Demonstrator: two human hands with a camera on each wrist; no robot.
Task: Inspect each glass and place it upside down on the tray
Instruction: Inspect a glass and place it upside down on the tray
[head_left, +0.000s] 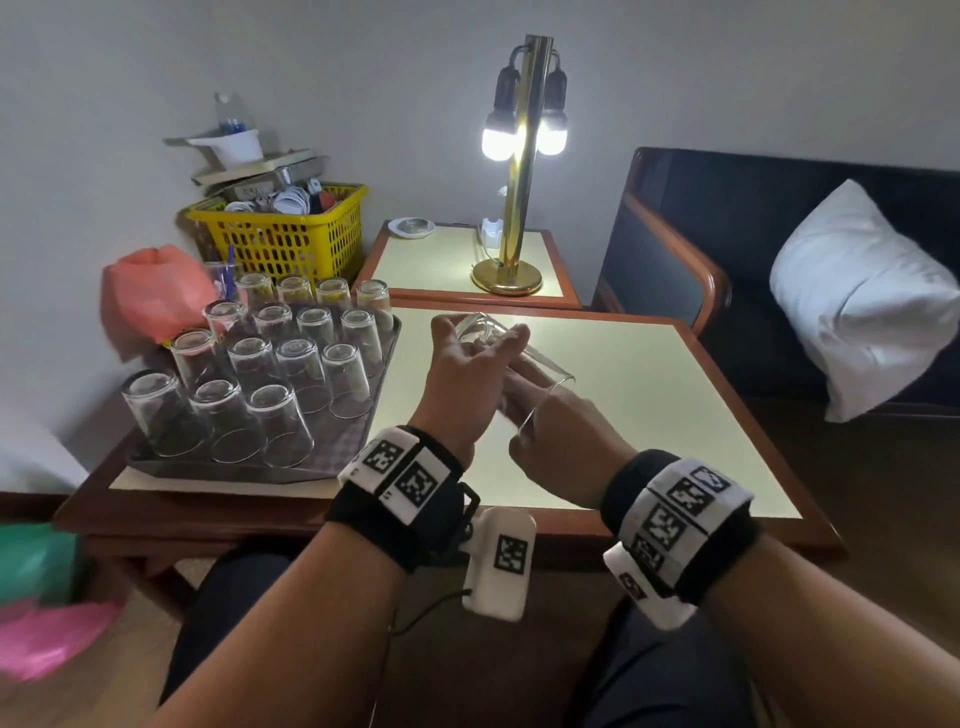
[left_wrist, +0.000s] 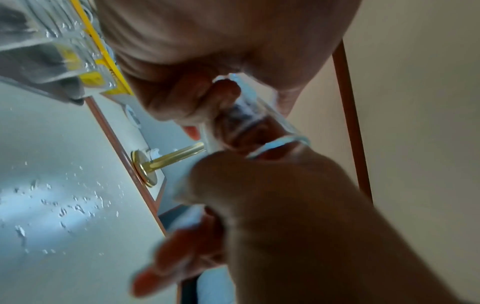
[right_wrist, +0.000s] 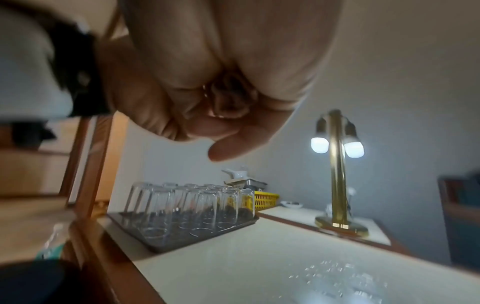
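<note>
A clear glass lies tilted in the air over the cream table, base toward the far left, rim toward me. My left hand curls its fingers around the base end. My right hand grips it near the rim. In the left wrist view the glass sits between the left palm above and the right hand below. The right wrist view shows mostly the right palm. On the left, a dark tray holds several glasses upside down.
Water drops lie on the table right of the tray. A lit brass lamp stands on a side table behind. A yellow basket and a pink bag sit behind the tray. A sofa with a white pillow is at right.
</note>
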